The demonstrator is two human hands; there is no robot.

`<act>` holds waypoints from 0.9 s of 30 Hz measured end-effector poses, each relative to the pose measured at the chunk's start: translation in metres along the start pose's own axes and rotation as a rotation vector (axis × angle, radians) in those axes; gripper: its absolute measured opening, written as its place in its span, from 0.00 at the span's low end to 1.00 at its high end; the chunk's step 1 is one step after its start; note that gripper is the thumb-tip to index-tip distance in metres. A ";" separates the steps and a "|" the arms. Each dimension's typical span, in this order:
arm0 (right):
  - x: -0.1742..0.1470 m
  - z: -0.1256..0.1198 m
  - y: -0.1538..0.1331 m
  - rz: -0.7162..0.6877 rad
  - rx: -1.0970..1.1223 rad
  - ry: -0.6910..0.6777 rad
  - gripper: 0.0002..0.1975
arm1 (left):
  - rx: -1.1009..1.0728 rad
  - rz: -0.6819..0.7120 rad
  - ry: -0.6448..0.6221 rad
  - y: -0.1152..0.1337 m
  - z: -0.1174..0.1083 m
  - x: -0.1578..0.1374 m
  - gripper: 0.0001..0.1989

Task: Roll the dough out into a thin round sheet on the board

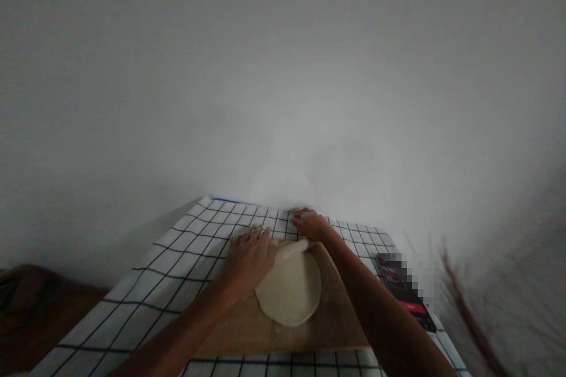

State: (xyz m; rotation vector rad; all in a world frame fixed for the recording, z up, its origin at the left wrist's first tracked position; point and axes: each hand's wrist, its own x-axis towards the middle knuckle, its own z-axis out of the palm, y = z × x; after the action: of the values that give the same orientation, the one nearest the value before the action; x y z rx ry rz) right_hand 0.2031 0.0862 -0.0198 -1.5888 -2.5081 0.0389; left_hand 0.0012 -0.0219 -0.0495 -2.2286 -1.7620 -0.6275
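The left hand [252, 248] lies palm down at the near-white rolling pin's left end, fingers outstretched rather than wrapped around it. The right hand [309, 222] is past the board's far edge, fingers bent; whether they hold anything I cannot tell. The rolling pin [292, 250], a slim, smooth cylinder, lies slantwise across the far part of the dough [289, 294], a flat, pale, matte sheet with a rounded edge. Under it is the brown wooden board [338, 327], on a white tablecloth [177, 259] with thin black checks. A dark, flat rectangular object [400, 283] lies to the right, near blurred, thin twigs [460, 294]. Behind rises a plain grey wall [283, 82].
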 end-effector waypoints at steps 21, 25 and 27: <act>-0.243 0.021 -0.049 0.113 0.066 0.237 0.31 | 0.028 0.452 0.192 0.028 -0.041 -0.126 0.35; -0.245 0.018 -0.042 0.082 0.066 0.202 0.31 | 0.003 0.446 0.209 0.028 -0.038 -0.127 0.35; -0.223 0.012 -0.035 0.079 0.055 0.189 0.29 | -0.022 0.431 0.190 0.029 -0.035 -0.116 0.32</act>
State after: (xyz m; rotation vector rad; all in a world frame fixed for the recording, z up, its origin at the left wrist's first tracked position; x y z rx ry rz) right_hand 0.2627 -0.1288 -0.0566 -1.5899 -2.2824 -0.0300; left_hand 0.0014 -0.1448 -0.0707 -2.3650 -1.1400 -0.7293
